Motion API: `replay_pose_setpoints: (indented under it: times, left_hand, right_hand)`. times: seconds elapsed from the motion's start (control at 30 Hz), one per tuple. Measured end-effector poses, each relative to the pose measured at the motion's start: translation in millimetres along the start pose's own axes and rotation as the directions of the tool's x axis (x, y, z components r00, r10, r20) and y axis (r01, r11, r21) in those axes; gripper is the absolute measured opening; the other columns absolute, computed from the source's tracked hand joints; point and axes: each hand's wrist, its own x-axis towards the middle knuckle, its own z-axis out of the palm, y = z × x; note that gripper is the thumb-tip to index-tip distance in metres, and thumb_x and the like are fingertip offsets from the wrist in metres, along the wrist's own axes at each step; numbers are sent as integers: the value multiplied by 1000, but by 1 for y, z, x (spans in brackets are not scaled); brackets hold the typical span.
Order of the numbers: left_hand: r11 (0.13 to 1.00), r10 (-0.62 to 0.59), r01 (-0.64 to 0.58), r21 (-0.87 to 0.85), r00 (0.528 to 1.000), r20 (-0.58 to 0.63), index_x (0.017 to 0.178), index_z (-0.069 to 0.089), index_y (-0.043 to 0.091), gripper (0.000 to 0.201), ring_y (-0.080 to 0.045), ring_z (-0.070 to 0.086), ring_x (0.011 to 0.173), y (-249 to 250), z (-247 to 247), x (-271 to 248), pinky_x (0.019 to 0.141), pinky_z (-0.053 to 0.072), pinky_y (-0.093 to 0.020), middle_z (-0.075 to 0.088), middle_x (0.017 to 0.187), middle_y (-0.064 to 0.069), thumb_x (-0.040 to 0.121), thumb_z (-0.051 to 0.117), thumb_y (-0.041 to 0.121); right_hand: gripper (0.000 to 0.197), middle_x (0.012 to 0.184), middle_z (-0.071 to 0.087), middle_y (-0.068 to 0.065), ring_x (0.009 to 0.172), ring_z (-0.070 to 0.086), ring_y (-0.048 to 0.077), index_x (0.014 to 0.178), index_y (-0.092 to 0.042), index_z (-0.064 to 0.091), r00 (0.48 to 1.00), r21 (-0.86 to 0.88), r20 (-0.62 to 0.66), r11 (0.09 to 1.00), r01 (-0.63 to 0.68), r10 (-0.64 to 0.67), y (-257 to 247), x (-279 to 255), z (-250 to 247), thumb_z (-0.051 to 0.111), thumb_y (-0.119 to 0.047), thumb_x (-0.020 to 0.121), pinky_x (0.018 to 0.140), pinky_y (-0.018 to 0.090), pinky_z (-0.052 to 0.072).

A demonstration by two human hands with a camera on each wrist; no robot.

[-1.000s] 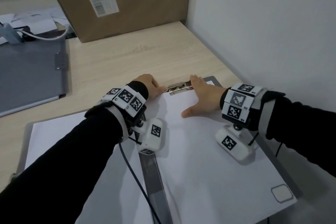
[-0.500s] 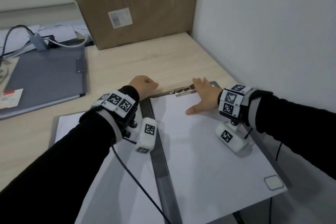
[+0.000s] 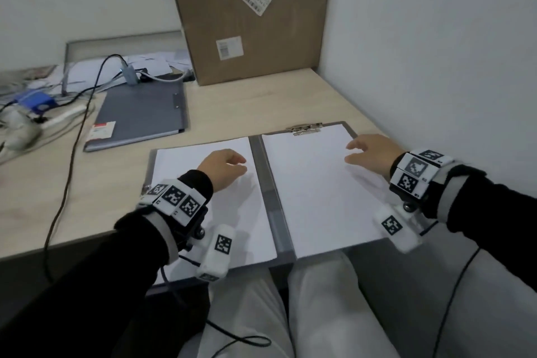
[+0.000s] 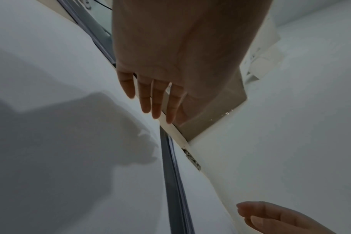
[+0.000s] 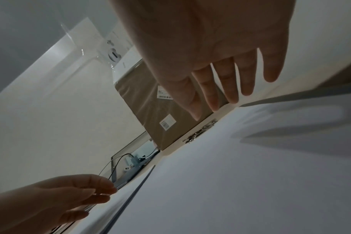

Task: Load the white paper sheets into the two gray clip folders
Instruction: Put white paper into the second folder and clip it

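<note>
open folder (image 3: 270, 195): gray, lying flat at centre of the head view, spine running top to bottom, near edge hanging over the desk edge
right sheet (image 3: 316, 192): white, on the folder's right half, top edge under the metal clip (image 3: 305, 128)
left sheet (image 3: 203, 212): white, loose on the left half
left hand (image 3: 223, 168): above the left sheet, fingers loosely curled, gripping nothing; shadow falls on the paper
right hand (image 3: 370, 152): over the right sheet's upper right area, fingers spread and relaxed, nothing held
second folder (image 3: 142, 116): gray, closed, upper left of centre, well apart from the open one
cardboard box (image 3: 250, 14): top centre, upright in the wall corner
cables (image 3: 69, 113): left side of desk (image 3: 261, 102)
</note>
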Motion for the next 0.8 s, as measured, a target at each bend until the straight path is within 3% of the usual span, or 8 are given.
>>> replay_pose_setpoints:
  times: [0.17,0.33,0.47,0.57,0.63,0.7,0.77,0.8]
  left_hand:
    - [979,31,-60,194,988,150,137,45,17,49,-21,32,139,8,22,-31,109,28,-32,34,150,-4,91,55,28]
    - [919,3,-107,380,965,264,147,26,18,66,-28,17,144,6,43,-43,117,18,-39,24,154,-8,90,53,37]
    - [930,-10,-93,355,960,279,150,20,21,67,-28,3,147,9,45,-47,117,11,-41,14,158,-6,92,51,36]
    - [944,-6,-86,320,960,278,149,22,23,67,-24,0,148,12,46,-45,117,8,-40,10,159,-4,91,53,37]
    - [957,2,-82,277,961,278,148,25,22,66,-23,2,148,15,48,-40,118,7,-39,8,160,-5,91,54,36]
    - [982,19,-66,177,966,256,146,31,22,62,-24,10,147,19,50,-32,119,11,-38,12,159,-5,90,56,33]
    - [999,37,-41,20,983,182,142,40,20,56,-23,21,145,23,49,-25,118,17,-37,20,157,-6,90,58,26]
    - [999,37,-32,-43,991,128,140,44,18,53,-23,26,143,25,48,-22,117,19,-35,26,156,-6,89,59,21]
  right_hand:
    - [61,135,52,10,121,52,27,135,-9,41,983,-34,83,987,-160,162,39,-35,3,65,-27,82,91,32,41]
    - [77,144,43,18,131,45,33,142,-1,33,930,-34,161,944,-329,330,69,-53,3,66,-35,82,103,37,39]
    - [52,117,66,20,107,64,34,115,0,62,925,91,197,933,-348,325,88,-50,7,72,-34,77,86,35,49]
    - [36,121,63,19,99,61,27,105,-2,65,949,215,120,926,-310,290,92,-48,6,71,-27,80,87,35,47]
    - [13,121,64,21,100,62,29,88,-12,62,954,339,78,892,-298,289,96,-44,5,70,-19,80,95,43,50]
    - [11,118,65,21,104,63,32,78,-16,58,954,357,0,891,-281,300,97,-39,3,69,-15,80,95,42,50]
    - [3,108,66,18,94,61,29,82,-10,62,946,338,-77,901,-272,314,92,-37,-1,64,-10,83,83,33,49]
    - [10,103,65,17,91,59,27,93,-5,65,940,323,-109,906,-273,323,92,-34,-2,62,-9,85,78,31,46]
